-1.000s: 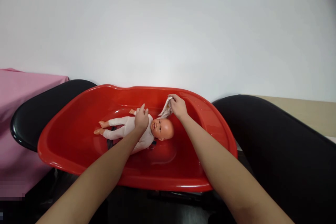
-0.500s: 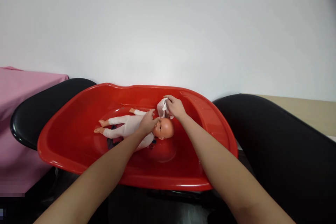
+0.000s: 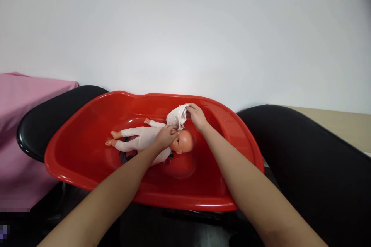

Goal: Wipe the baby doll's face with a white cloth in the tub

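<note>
- A pink cloth (image 3: 26,123) drapes at the far left of the frame.
- A black rounded seat (image 3: 49,119) sits beside it, under the tub's left end.
- A red plastic baby tub (image 3: 87,162) fills the centre.
- A baby doll (image 3: 150,141) in a pale suit lies inside, feet left, head right.
- The left hand (image 3: 165,137) rests on the doll's chest and chin, fingers loosely curled.
- The right hand (image 3: 197,116) pinches a white washcloth (image 3: 176,115) just above the doll's head.
- Another black seat (image 3: 304,154) fills the right.
</note>
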`<act>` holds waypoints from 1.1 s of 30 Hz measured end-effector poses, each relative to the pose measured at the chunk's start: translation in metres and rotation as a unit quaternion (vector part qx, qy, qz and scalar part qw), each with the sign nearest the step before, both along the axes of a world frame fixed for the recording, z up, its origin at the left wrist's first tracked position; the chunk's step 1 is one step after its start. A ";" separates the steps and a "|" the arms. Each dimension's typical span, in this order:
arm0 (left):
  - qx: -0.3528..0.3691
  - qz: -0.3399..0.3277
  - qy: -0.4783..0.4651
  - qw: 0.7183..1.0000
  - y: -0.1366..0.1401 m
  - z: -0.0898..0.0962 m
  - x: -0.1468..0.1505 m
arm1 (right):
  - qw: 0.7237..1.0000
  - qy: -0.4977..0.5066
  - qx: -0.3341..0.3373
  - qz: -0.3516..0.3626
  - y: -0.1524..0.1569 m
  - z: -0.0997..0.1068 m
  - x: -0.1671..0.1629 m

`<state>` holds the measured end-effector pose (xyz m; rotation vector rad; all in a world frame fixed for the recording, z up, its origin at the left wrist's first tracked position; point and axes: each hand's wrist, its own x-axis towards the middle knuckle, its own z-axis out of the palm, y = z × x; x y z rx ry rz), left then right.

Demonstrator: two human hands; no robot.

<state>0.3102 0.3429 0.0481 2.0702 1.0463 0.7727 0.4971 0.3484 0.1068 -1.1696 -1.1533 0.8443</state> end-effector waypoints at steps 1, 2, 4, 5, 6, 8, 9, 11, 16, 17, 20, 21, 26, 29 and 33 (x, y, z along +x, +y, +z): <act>0.007 -0.011 -0.014 1.000 0.000 0.001 0.000 | 0.999 0.030 -0.011 0.008 0.000 0.000 -0.001; 0.015 -0.027 -0.026 0.999 -0.001 0.001 0.001 | 0.998 0.057 -0.020 0.015 -0.001 0.001 -0.002; 0.028 -0.054 -0.042 0.997 -0.001 0.003 0.002 | 0.995 0.093 -0.033 0.018 -0.002 0.002 -0.005; 0.030 -0.062 -0.048 0.996 -0.001 0.004 0.003 | 0.994 0.103 -0.035 0.016 -0.002 0.002 -0.006; 0.029 -0.067 -0.055 0.996 0.000 0.005 0.003 | 0.993 0.109 -0.035 0.014 -0.003 0.003 -0.006; 0.030 -0.086 -0.067 0.994 0.001 0.006 0.004 | 0.993 0.110 -0.032 0.011 -0.002 0.002 -0.007; 0.033 -0.097 -0.065 0.993 0.002 0.005 0.004 | 0.994 0.108 -0.029 0.011 -0.002 0.002 -0.007; 0.048 -0.109 -0.036 0.992 0.003 0.003 0.004 | 0.996 0.090 -0.023 0.012 0.000 0.000 -0.005; 0.061 0.018 0.020 0.998 0.006 0.003 0.001 | 0.995 -0.037 -0.020 -0.092 0.003 -0.001 0.003; 0.062 0.052 0.017 0.997 0.006 0.005 0.000 | 0.991 -0.048 -0.018 -0.122 0.002 0.000 0.004; 0.094 0.111 -0.006 0.989 0.008 0.012 -0.003 | 0.982 -0.077 0.006 -0.174 -0.002 0.006 0.007; 0.105 0.121 -0.011 0.987 0.009 0.013 -0.004 | 0.977 -0.104 0.007 -0.184 -0.005 0.007 0.007; 0.060 0.133 0.037 0.989 0.008 0.013 -0.005 | 0.920 -0.338 -0.116 -0.160 -0.015 0.010 0.008; 0.028 0.146 0.045 0.988 0.008 0.013 -0.005 | 0.872 -0.435 -0.209 -0.078 -0.016 0.008 0.007; 0.007 0.172 0.013 0.985 0.008 0.017 -0.002 | 0.834 -0.485 -0.263 -0.024 -0.015 0.005 0.007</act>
